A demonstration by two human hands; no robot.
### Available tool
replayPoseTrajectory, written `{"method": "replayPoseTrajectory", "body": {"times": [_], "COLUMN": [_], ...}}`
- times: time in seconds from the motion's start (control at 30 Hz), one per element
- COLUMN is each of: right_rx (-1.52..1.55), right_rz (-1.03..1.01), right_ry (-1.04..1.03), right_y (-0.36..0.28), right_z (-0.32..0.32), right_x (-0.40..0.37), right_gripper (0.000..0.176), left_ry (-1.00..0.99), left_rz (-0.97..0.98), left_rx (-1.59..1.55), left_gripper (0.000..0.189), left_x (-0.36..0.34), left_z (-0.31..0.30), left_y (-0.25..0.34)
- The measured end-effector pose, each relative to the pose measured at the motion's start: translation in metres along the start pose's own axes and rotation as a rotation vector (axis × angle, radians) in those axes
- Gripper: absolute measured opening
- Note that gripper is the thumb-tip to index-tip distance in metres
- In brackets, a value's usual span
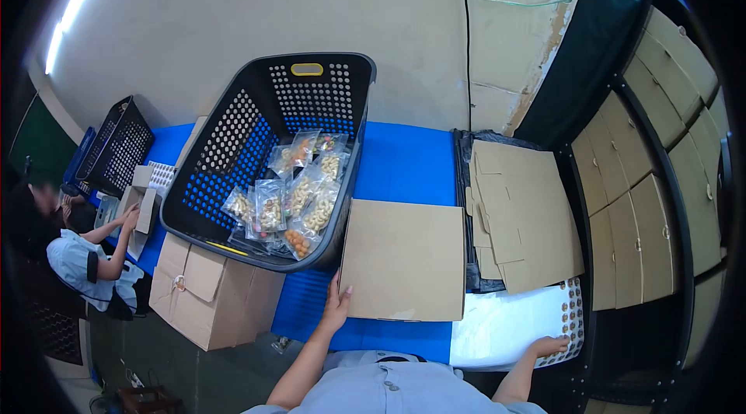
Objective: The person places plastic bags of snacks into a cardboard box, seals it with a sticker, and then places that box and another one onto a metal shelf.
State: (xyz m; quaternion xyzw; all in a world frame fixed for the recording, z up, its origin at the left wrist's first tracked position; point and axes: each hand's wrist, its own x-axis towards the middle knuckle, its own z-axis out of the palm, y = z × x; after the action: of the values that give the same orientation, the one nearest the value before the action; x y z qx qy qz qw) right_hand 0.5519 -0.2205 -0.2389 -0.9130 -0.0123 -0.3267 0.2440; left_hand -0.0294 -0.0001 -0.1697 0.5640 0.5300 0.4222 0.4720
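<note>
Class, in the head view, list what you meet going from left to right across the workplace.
Small black basket → large black basket → flat cardboard sheet → stack of folded cartons → stacked boxes.

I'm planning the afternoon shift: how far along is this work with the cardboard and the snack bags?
Done: one closed box stands by the basket, with more boxes stacked on the right. In hand: the left hand is on a flat cardboard sheet, the right hand on a sticker sheet. Left: a pile of flat cardboard, and the snack bags lying in the basket.
</note>
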Motion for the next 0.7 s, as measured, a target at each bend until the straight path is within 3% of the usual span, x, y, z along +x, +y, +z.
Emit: {"method": "replayPoseTrajectory", "body": {"times": [0.1,0.2,0.3,0.37,0.43,0.5,0.57,0.63,0.7], "right_rx": [0.199,0.424,0.553,0.540,0.424,0.614,0.885,0.986,1.298], "right_rz": [0.148,0.302,0.383,0.400,0.394,0.213,0.192,0.168,0.159], "right_ry": [0.103,0.077,0.107,0.067,0.011,-0.098,-0.403,-0.687,-0.953], "right_y": [0.012,-0.001,0.001,-0.007,-0.034,-0.043,-0.109,-0.159,-0.197], "right_z": [0.017,0.013,0.020,0.010,-0.007,-0.002,-0.062,-0.111,-0.158], "right_x": [0.006,0.010,0.017,0.019,0.013,-0.005,-0.036,-0.073,-0.111], "right_gripper": [0.026,0.022,0.023,0.022,0.017,0.018,0.018,0.019,0.024], "left_ry": [0.008,-0.001,0.042,0.189,0.180,0.176,0.043,-0.013,-0.167], "left_rz": [-0.023,-0.007,-0.036,0.124,0.195,0.263,0.398,0.394,0.434], "left_rx": [0.077,0.072,0.300,0.462,0.502,0.540,0.575,0.578,0.543], "left_gripper": [0.059,0.060,0.061,0.057,0.052,0.047,0.039,0.037,0.038], "left_x": [0.000,0.000,-0.005,-0.006,-0.009,-0.007,-0.004,0.000,0.006], "left_z": [0.002,0.002,0.004,0.008,0.009,0.012,0.018,0.028,0.039], "left_y": [0.007,0.017,0.045,0.056,0.078,0.093,0.101,0.106,0.103]}}
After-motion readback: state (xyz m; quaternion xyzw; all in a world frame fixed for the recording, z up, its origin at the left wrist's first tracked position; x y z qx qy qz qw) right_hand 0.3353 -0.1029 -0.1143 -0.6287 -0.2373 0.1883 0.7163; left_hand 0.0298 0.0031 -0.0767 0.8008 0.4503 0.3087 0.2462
